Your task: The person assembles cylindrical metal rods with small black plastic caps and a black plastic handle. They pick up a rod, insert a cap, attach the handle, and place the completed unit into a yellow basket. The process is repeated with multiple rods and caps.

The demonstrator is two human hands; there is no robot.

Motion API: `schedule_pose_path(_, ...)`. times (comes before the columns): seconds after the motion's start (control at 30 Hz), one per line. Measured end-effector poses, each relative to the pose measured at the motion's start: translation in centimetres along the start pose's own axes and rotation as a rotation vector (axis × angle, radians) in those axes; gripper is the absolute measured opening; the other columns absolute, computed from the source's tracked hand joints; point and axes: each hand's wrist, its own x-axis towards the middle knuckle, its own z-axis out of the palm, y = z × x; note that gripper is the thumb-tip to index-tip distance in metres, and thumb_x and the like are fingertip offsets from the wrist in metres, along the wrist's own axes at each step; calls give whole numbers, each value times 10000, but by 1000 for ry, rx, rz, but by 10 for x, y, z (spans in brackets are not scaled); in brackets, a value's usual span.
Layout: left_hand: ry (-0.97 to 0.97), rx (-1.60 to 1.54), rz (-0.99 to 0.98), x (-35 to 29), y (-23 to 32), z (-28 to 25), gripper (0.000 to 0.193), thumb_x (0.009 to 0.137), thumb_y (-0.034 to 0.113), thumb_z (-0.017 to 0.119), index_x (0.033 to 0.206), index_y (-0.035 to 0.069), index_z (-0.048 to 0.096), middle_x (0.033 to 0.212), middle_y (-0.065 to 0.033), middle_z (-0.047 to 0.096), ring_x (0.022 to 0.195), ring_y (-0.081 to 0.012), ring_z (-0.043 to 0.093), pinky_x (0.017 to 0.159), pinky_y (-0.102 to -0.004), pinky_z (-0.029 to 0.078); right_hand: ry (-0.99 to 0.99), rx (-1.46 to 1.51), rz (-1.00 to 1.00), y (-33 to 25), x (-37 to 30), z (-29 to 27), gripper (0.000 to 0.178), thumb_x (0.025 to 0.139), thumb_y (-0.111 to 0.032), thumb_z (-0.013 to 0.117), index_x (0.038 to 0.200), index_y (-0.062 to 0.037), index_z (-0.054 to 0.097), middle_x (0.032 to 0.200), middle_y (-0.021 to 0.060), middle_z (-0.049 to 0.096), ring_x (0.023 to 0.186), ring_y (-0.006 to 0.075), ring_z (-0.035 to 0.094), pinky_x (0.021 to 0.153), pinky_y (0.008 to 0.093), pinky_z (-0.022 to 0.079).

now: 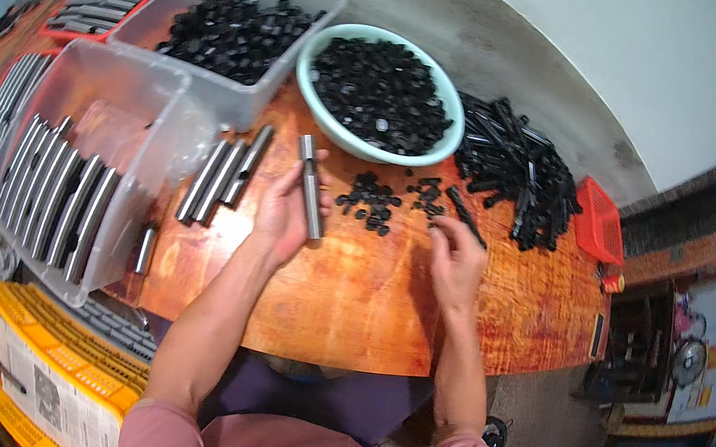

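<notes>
My left hand [283,217] holds a silver metal tube [311,193] with a dark band near its upper end. The tube lies across the palm, with the fingers curled behind it. My right hand [456,259] has thumb and fingers pinched together at the edge of a small pile of black caps [425,197]; whatever is between the fingertips is too small to make out. Just beyond that hand a black rod [464,210] lies slanted on the wooden table [346,305]. Between the hands sits another loose group of black caps [370,202].
A pale green basin [309,87] and a clear bin [247,101] hold black parts. Metal tubes [227,172] lie left of my left hand; more fill a clear bin [141,154]. Black rods [523,170] are heaped right, beside a red basket [599,221]. A yellow crate [70,356] stands lower left.
</notes>
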Motion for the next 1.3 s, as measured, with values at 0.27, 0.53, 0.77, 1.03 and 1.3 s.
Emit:
schedule_pose_path(0.27,22,37,20,-1,-2,6,411,1065,359,421,1384,113,504,970,-44,566,794,-184,566,717,-337,495,-163,-51,-420,-29,-40,49,174,831,-77,733,992,-18,703,919,139,673,841,285,651,743,368,538)
schedule_pose_path(0.53,27,27,17,-2,2,3,383,1068,351,422,1355,124,533,969,-49,571,800,-189,565,741,-348,496,-198,-34,-389,-26,-55,59,246,792,-64,745,1025,-25,675,941,116,614,879,302,596,787,394,489)
schedule_pose_path(0.77,46,41,17,-3,2,6,389,1047,361,474,1337,110,538,924,-51,572,773,-194,565,716,-348,488,-218,-50,-399,-24,-57,60,242,796,-59,745,1025,-21,676,953,124,621,890,306,601,800,410,483)
schedule_pose_path(1.03,0,16,-17,-6,3,5,433,1062,356,437,1393,81,486,937,-83,596,771,-203,576,726,-348,495,-226,-41,-388,-26,-57,58,214,808,-64,734,1010,-33,672,952,104,609,896,293,588,802,399,462)
schedule_pose_path(1.3,19,6,-13,-3,3,7,417,1056,341,449,1376,80,507,933,-76,595,764,-207,575,722,-339,492,-190,-53,-400,-32,-47,49,203,815,-44,716,1012,-32,670,932,108,625,878,295,609,782,401,471)
